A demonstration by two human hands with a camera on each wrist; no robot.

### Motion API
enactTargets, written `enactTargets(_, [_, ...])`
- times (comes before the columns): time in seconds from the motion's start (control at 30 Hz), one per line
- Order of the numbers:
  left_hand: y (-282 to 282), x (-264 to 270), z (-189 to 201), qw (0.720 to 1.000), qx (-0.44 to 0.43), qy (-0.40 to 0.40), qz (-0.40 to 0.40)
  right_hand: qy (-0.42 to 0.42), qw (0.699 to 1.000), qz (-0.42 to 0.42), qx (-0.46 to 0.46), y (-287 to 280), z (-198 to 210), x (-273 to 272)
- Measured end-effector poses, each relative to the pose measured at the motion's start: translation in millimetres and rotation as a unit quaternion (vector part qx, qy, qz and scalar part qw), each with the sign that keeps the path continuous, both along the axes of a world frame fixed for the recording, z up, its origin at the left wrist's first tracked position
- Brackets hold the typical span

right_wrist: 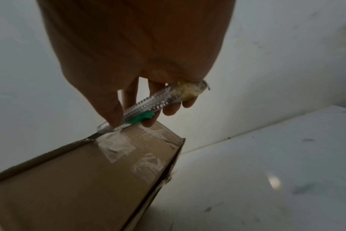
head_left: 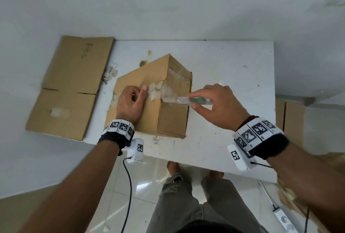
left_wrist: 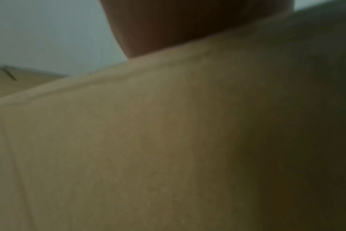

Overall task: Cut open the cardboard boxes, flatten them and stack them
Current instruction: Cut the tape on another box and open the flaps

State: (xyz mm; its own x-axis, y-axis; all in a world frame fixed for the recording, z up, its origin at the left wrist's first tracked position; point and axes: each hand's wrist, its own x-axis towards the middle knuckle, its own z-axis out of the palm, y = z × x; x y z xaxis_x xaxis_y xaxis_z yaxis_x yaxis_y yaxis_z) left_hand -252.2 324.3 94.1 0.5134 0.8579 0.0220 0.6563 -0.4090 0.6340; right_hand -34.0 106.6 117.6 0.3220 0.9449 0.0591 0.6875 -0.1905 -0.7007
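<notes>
A brown cardboard box [head_left: 168,118] stands on the white table [head_left: 233,68], with clear tape and torn paper along its top ridge. My left hand [head_left: 137,92] rests on the sloping top panel with its fingers loosely bent and the thumb beside the torn tape. In the left wrist view only the palm [left_wrist: 178,23] on the cardboard [left_wrist: 148,140] shows. My right hand [head_left: 196,100] grips a clear utility knife [head_left: 194,100] with a green slider. In the right wrist view the knife [right_wrist: 148,106] has its blade tip at the taped edge of the box [right_wrist: 79,179].
A flattened cardboard sheet [head_left: 71,87] lies at the table's left end and overhangs it. More cardboard [head_left: 291,117] sits low at the right. A white power strip [head_left: 283,219] lies on the tiled floor near my feet. The wall runs close behind the table.
</notes>
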Motion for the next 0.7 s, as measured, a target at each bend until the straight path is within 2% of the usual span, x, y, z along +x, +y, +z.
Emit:
enactTargets(0.13, [5.1, -1.1, -0.5, 1.0, -0.002, -0.022, 0.014, -0.064, 0.997, 0.035, 0.033, 15.1, 6.8, -1.1])
enactTargets(0.33, [-4.7, 12.5, -11.4, 0.999, -0.008, -0.036, 0.02, -0.121, 0.993, -0.004, 0.015, 16.5, -2.0, 3.7])
enactTargets(0.53, [-20.2, 32.1, -32.8, 1.0, 0.024, 0.006, 0.015, -0.142, 0.988, -0.052, -0.014, -14.6, -15.1, 12.3])
enactTargets(0.7, [-24.8, 43.6, -39.7, 0.999, 0.033, 0.024, -0.005, -0.142, 0.986, -0.073, -0.05, -19.2, -26.5, 9.4])
